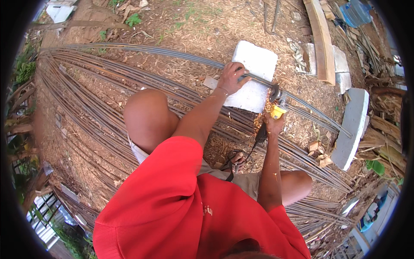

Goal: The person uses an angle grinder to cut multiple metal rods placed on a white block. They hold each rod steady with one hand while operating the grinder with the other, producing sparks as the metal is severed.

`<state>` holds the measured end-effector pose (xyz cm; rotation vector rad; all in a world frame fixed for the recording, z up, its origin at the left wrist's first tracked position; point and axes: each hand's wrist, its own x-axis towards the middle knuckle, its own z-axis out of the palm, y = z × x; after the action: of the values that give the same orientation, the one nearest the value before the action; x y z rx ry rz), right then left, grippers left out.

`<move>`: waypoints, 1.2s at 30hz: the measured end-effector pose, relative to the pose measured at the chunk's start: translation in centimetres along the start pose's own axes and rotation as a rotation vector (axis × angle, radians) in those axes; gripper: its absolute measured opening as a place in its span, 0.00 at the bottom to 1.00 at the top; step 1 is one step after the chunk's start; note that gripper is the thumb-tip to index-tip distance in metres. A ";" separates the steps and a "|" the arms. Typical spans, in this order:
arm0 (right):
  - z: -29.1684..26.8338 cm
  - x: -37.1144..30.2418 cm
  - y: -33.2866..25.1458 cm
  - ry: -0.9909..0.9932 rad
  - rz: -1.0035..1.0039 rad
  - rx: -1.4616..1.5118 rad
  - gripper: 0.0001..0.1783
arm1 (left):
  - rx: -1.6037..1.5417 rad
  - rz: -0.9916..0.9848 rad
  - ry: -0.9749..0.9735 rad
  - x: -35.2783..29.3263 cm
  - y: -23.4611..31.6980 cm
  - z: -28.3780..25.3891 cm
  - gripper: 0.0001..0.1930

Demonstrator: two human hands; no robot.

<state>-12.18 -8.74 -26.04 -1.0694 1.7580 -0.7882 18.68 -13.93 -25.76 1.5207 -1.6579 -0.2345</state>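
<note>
My right hand [274, 124] is closed around a yellow angle grinder [278, 112]. Its dark disc [274, 92] meets a bundle of steel rebar [305, 103], and orange sparks [260, 122] spray down past that hand. To the left of the disc, my left hand [233, 79] wraps over the same bars and grips them. Under the bars there lies a white block [255, 58], which shows on both sides of them. The bars' right ends rest on a grey concrete slab [351, 129].
Many long rusty bars [129, 82] fan across the ground beneath and beside me. A black power cord [246, 157] runs down near my foot. At the upper right lie a wooden plank [320, 41], broken blocks [342, 69] and a blue water jug [356, 13].
</note>
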 end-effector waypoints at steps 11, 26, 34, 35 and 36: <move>-0.3 -0.3 0.8 -0.036 0.046 0.078 0.29 | -0.036 -0.073 -0.049 -0.1 0.5 -0.6 0.16; -0.3 0.8 1.8 -0.046 -0.049 0.165 0.29 | -0.011 -0.002 0.007 -0.1 0.0 -0.2 0.17; -0.1 -0.3 0.9 -0.001 -0.120 0.046 0.27 | -0.031 -0.069 -0.072 -0.2 -0.2 0.2 0.17; -0.2 -0.3 0.6 -0.004 -0.117 0.029 0.27 | -0.017 -0.091 -0.095 -0.1 -0.2 0.1 0.18; -0.2 -0.4 0.5 -0.017 -0.076 0.037 0.27 | -0.028 -0.078 -0.081 -0.1 -0.2 0.0 0.18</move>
<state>-12.41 -8.16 -26.27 -1.1207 1.6911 -0.8526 18.81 -13.89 -25.96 1.5746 -1.6530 -0.3644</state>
